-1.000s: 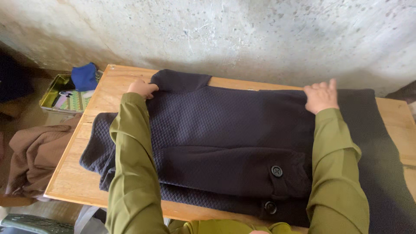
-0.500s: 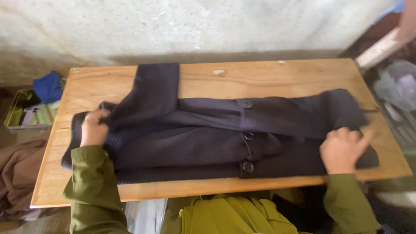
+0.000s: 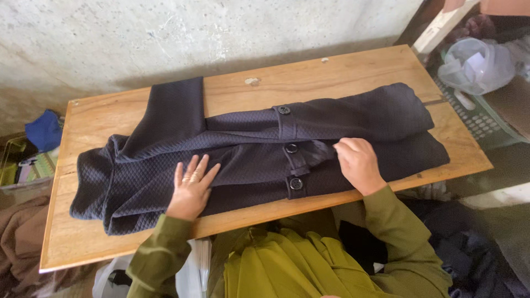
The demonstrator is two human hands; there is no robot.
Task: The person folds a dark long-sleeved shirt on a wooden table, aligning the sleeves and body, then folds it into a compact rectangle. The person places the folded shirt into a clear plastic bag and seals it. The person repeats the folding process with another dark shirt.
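A dark navy textured coat (image 3: 243,149) with large round buttons lies folded lengthwise across a wooden table (image 3: 359,69). One sleeve sticks out toward the wall at the left. My left hand (image 3: 191,185) rests flat on the coat's near edge with fingers spread. Just right of the buttons, my right hand (image 3: 358,163) pinches a fold of the coat's fabric. Both arms wear olive green sleeves.
A rough concrete wall runs behind the table. A crate with a blue cloth (image 3: 43,129) sits on the floor at the left, with brown fabric (image 3: 16,243) below it. A clear plastic bag (image 3: 475,63) in a basket stands at the right.
Both hands have moved inward along the coat toward its middle. The left hand has let go of the coat's left end and lies flat; the right now pinches fabric by the buttons.
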